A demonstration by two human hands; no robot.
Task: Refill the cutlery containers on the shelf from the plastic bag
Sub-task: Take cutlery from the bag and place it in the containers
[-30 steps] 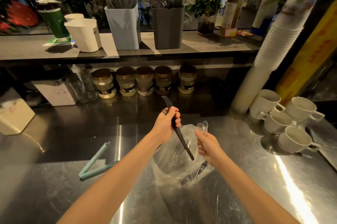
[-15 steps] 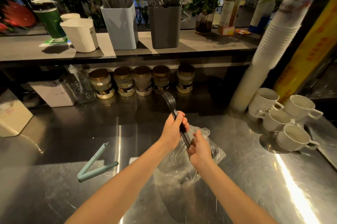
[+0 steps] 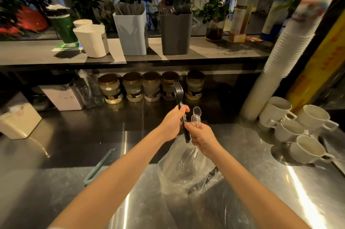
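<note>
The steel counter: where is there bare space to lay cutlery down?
Bare steel counter lies between the white box and the teal clip, and again between the plastic bag and the mugs. The back edge, under the shelf, is crowded with jars.

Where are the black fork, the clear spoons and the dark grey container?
black fork [image 3: 178, 89]: head view, on its head below the tines.
clear spoons [image 3: 195, 119]: head view, on the lower spoon's bowl.
dark grey container [image 3: 175, 33]: head view, on its front wall.
</note>
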